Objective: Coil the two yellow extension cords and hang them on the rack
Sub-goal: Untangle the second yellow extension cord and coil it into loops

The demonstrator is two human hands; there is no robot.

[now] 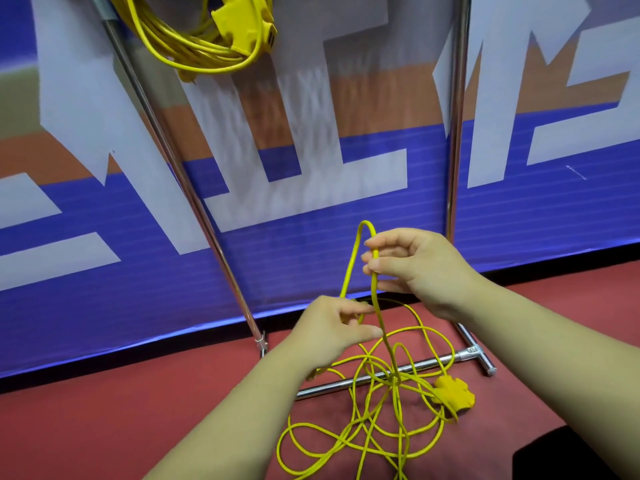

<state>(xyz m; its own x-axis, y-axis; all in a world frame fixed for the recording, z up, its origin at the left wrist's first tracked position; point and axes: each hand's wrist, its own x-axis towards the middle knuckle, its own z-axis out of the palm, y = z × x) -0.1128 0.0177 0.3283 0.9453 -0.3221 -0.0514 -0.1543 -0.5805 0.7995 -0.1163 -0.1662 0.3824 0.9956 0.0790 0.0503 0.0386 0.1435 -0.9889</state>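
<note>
One yellow extension cord (194, 46) hangs coiled from the top of the metal rack (180, 168), its socket block among the loops. The second yellow cord (377, 420) lies in a loose tangle on the red floor, over the rack's base bar, with its yellow socket head (453, 394) at the right. A bend of this cord rises from the tangle. My right hand (412, 268) pinches the cord just under the top of the bend. Lower down, my left hand (332, 327) grips the cord's other strand.
A blue, white and orange banner (311, 150) stands right behind the rack. The rack's chrome uprights (457, 116) and T-shaped base foot (474, 351) are close to my hands. A dark shape sits at the lower right corner.
</note>
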